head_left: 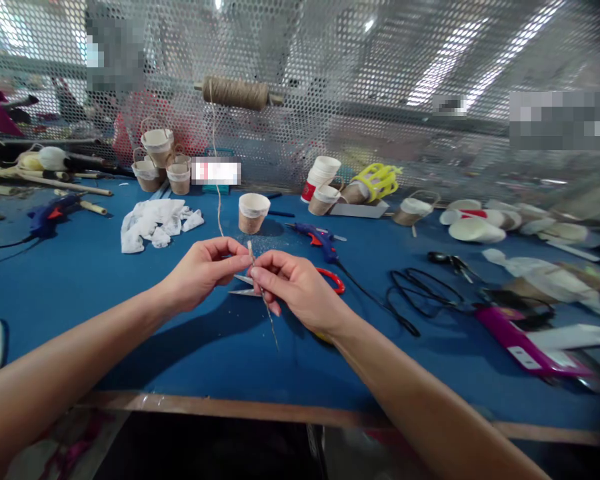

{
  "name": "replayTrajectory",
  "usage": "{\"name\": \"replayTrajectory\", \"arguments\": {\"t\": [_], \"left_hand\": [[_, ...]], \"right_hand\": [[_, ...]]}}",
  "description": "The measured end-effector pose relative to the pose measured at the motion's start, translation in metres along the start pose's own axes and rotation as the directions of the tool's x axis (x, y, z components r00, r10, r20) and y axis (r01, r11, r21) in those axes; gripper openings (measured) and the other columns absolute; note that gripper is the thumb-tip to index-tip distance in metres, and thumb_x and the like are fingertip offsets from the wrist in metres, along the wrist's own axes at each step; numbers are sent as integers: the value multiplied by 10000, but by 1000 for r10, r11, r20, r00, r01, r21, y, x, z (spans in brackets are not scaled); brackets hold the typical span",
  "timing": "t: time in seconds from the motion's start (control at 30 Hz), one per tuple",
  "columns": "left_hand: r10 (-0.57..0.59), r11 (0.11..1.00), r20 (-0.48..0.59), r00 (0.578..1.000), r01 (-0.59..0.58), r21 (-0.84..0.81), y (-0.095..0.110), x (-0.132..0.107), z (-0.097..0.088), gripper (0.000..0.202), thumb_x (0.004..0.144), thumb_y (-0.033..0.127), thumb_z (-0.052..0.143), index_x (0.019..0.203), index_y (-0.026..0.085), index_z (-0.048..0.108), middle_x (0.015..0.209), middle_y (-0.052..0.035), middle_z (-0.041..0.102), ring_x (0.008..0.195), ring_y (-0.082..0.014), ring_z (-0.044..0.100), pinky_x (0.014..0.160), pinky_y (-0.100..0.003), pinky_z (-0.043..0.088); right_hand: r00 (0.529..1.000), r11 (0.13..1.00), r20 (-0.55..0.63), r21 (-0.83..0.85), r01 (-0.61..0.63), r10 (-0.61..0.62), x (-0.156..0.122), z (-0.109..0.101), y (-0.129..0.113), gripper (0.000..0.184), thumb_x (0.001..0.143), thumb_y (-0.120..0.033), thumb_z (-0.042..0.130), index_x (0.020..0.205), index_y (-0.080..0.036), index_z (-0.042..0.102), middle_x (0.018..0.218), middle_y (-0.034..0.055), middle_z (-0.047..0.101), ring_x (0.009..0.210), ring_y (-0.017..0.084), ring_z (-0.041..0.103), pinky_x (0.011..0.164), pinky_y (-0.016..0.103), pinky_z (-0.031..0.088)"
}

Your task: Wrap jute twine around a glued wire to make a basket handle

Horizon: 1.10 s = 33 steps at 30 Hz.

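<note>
My left hand (211,270) pinches the end of a string of twine (219,207), which runs down from a spool of twine (237,93) above the table. Close beside it, my right hand (293,287) is closed on a thin twig-like strand (269,315) with a pale tip at the top. The strand's lower end hangs free, and my fingers nearly meet around its upper part. Under my right hand lie scissors (243,292) with red and yellow handles, partly hidden. Behind my hands stands a small brown pot with a white cloth rim (253,212).
A blue glue gun (325,241) with a cord lies right of centre, another glue gun (50,215) at left. White cloth scraps (155,223) lie left. Several handled pots (157,148) are stacked behind. Paper cups (321,175), keys (453,263) and a magenta box (527,340) occupy the right.
</note>
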<state>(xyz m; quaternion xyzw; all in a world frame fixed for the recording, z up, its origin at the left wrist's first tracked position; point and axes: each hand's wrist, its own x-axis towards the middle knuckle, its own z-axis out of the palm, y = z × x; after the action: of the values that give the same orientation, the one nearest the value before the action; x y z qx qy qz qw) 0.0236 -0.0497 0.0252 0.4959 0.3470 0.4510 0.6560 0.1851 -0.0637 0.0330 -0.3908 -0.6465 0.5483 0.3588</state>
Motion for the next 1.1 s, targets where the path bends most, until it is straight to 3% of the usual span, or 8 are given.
{"name": "replayTrajectory", "arguments": {"t": [0.17, 0.37, 0.5, 0.63, 0.73, 0.8, 0.9, 1.1], "left_hand": [[14, 999, -83, 996, -10, 53, -5, 4, -3, 155, 648, 224, 666, 631, 127, 546, 554, 43, 475, 426, -21, 307, 403, -193, 192], [38, 993, -198, 979, -14, 120, -15, 5, -1, 161, 630, 234, 662, 636, 114, 555, 532, 48, 480, 429, -25, 321, 411, -192, 221], [66, 992, -216, 974, -41, 118, -18, 3, 3, 147, 637, 221, 656, 635, 114, 556, 561, 43, 495, 454, -28, 343, 428, -189, 248], [86, 991, -203, 975, -62, 122, -18, 0, 5, 166, 646, 245, 658, 631, 120, 550, 583, 42, 504, 464, -29, 356, 440, -187, 274], [115, 988, -153, 981, -96, 124, -17, -3, 5, 156, 664, 254, 649, 646, 131, 554, 597, 43, 520, 471, -33, 381, 465, -189, 312], [129, 983, -113, 985, -111, 148, -16, -5, 5, 141, 676, 245, 638, 644, 136, 557, 598, 40, 534, 483, -38, 408, 487, -190, 338], [123, 979, -74, 990, -109, 171, -15, -7, 7, 125, 684, 226, 628, 637, 139, 552, 590, 34, 545, 519, -55, 460, 529, -197, 378], [111, 983, -96, 989, -95, 157, -16, -7, 7, 119, 676, 206, 636, 628, 133, 556, 612, 24, 555, 551, -59, 476, 556, -197, 395]], "right_hand": [[995, 958, -58, -278, 63, -82, 7, 1, 3, 136, 803, -283, 495, 733, -166, 502, 600, -31, 493, 430, 54, 415, 407, 200, 356], [956, 769, -119, -624, 139, -269, 12, 7, 18, 117, 799, -228, 468, 709, -175, 519, 639, 11, 554, 577, 117, 476, 541, 249, 371], [938, 678, -107, -719, 155, -328, 8, 9, 19, 126, 803, -213, 460, 694, -175, 511, 624, 19, 543, 584, 129, 479, 570, 269, 369], [947, 767, -125, -622, 158, -296, 4, 7, 18, 110, 797, -245, 490, 714, -181, 522, 635, 17, 547, 579, 124, 485, 548, 262, 387], [980, 931, -136, -354, 90, -146, 4, 3, 16, 152, 798, -323, 501, 777, -174, 523, 612, -7, 529, 500, 97, 483, 476, 237, 406], [991, 982, -123, -187, 31, -55, 4, 2, 14, 202, 807, -361, 482, 771, -164, 513, 581, -24, 506, 449, 77, 468, 439, 222, 406], [995, 996, -96, -87, -2, -6, 3, 1, 13, 217, 810, -352, 482, 717, -158, 504, 566, -33, 491, 445, 63, 457, 428, 203, 398], [995, 988, -96, -157, 10, -26, 2, 2, 12, 189, 819, -319, 475, 735, -153, 511, 613, -17, 503, 507, 70, 468, 464, 204, 417]]}}
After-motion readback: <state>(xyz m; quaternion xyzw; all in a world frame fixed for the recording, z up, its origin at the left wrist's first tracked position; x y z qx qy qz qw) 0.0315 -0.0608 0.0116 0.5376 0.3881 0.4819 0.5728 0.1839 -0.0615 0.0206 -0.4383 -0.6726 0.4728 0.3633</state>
